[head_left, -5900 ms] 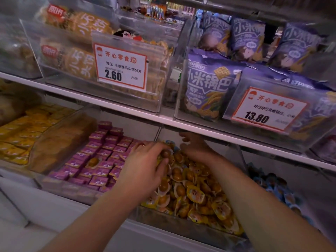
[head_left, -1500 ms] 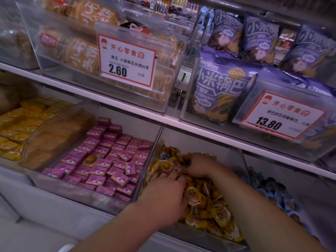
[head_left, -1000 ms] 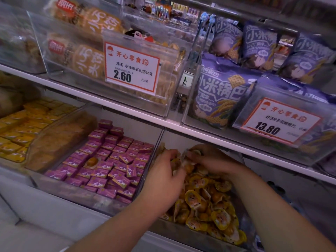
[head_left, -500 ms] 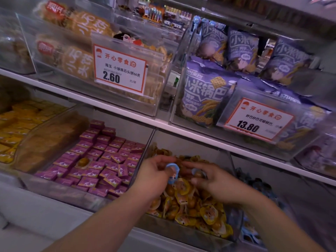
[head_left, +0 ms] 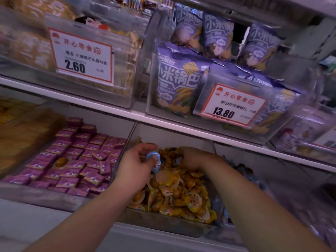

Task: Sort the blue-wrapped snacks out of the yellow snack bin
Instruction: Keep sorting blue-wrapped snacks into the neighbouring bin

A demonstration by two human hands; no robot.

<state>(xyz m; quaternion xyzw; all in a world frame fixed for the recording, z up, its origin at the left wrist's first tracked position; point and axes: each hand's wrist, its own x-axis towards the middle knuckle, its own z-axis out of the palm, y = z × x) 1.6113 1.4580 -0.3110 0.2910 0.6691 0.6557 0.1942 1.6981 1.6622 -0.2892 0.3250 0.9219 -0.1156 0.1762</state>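
Pinching a glossy round blue-wrapped snack (head_left: 153, 160), the left hand (head_left: 134, 168) hovers; right hand (head_left: 192, 158) curls into crinkly yellow snacks (head_left: 181, 195).

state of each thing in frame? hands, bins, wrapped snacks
left hand: pinches a blue-wrapped snack, lifted above the pile
right hand: fingers curled in the pile, grip unclear
yellow snack bin: heaped with yellow snacks
purple snack bin: one stray yellow snack

Blue-wrapped snack (head_left: 153, 160) in left hand (head_left: 135, 166)
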